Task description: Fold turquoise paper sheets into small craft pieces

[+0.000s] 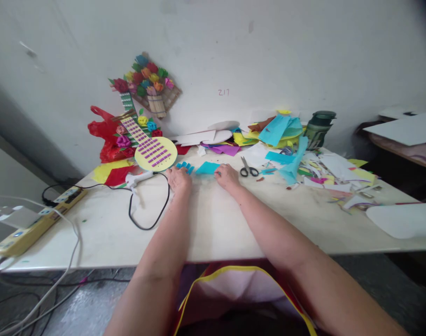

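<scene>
A flat blue paper piece (207,168) lies on the white table between my hands. My right hand (227,178) has its fingers closed at the right edge of this paper. My left hand (178,179) rests on the table with its fingers apart, beside several small blue paper strips (185,166). Whether it touches the strips cannot be made out. Black-handled scissors (249,169) lie to the right of my right hand. Left of my left hand is a white glue gun (139,178) with a black cord.
A yellow round paper piece with purple strips (156,154) leans at the back left, near paper flowers (143,121). A power strip (41,223) lies left. Paper scraps (324,172) and a green bottle (319,129) stand right. Loose cables cross the left edge.
</scene>
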{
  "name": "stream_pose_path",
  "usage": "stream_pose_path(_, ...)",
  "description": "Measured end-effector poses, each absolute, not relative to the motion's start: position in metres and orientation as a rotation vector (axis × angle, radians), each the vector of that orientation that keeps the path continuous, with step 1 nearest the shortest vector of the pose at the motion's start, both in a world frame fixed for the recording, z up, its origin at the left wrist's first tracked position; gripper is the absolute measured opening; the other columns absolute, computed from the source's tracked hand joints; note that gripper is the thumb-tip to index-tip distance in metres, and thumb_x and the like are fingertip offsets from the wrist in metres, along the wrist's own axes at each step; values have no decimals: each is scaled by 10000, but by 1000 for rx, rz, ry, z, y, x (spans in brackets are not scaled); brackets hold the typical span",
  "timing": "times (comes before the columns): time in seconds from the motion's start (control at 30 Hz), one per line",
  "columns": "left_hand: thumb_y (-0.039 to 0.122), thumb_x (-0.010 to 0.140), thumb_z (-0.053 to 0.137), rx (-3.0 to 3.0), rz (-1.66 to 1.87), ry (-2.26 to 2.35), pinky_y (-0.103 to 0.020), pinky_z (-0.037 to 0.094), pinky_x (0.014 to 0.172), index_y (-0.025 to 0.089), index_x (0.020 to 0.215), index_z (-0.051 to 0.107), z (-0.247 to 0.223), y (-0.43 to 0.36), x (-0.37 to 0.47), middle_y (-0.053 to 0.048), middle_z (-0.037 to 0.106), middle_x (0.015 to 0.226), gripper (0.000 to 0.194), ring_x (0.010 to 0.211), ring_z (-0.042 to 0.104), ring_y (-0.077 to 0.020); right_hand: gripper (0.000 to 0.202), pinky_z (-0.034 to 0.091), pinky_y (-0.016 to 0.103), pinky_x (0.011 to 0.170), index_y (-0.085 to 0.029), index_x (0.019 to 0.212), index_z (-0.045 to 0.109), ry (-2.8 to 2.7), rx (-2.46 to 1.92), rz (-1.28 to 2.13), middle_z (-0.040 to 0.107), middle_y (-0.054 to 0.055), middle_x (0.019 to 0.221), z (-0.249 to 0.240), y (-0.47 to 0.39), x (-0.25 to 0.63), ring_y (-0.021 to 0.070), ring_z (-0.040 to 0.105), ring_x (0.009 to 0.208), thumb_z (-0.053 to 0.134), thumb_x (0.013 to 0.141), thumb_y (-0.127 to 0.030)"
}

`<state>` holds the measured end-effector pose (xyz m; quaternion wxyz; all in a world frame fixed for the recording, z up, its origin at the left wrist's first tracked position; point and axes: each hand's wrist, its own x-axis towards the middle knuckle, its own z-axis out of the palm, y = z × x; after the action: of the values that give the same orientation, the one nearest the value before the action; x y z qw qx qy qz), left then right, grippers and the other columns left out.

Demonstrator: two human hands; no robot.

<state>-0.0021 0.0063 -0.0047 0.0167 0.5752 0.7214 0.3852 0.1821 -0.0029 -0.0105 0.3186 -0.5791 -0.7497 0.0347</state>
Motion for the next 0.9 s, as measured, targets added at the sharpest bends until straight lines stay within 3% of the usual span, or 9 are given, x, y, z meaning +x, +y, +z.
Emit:
stream_pose_path(0.1,216,755,604,1857,1241,2246,-472,407,862,198,873,696,-3,4,3,-159,575,1069,151,1127,454,-350,144,440,333,797,-216,792,694,-1698,-1477,308,689,44,944,-9,3,186,210,578,907,553,767,-199)
stream_pose_path(0.17,260,786,574,1865,1337,2148,-410,434,829,202,884,699,-3,4,7,-133,598,1047,169,1030,544,-297,89,450,321,750,-209,729,669,-1501,-1390,548,681,15,790,-9,8,188,183,583,762,587,726,-241)
stream_pose_path(0.33,418,807,543,1589,1557,1626,-308,492,664,158,835,662,-8,11,16,-79,640,774,287,740,631,-201,94,467,275,612,-184,639,592,-1073,-968,1066,566,-38,560,-7,14,191,127,539,573,623,597,-263)
stream_pose_path(0.43,492,785,557,1317,1598,1321,-294,517,633,143,901,622,-9,14,19,-106,657,891,374,788,651,-201,154,463,263,528,-178,661,569,-961,-855,1252,562,-34,536,-2,10,193,125,537,520,634,554,-268)
stream_pose_path(0.63,528,793,568,1124,1520,1020,-312,500,844,158,1014,575,-7,7,23,-143,639,1104,432,1004,627,-199,162,423,238,450,-188,692,516,-923,-785,1419,555,-36,517,4,3,195,126,529,472,589,563,-252)
stream_pose_path(0.73,530,791,580,1016,1349,892,-336,510,820,156,1098,534,-5,2,24,-127,680,981,485,889,661,-192,157,418,244,452,-191,710,511,-954,-776,1455,560,-33,533,3,2,196,134,538,482,572,580,-253)
stream_pose_path(0.9,305,688,753,985,1289,777,-273,521,719,141,1095,545,-2,-2,21,-40,679,759,486,644,644,-125,182,426,258,484,-193,729,525,-1021,-774,1453,582,-25,579,-2,4,197,145,558,525,578,580,-281)
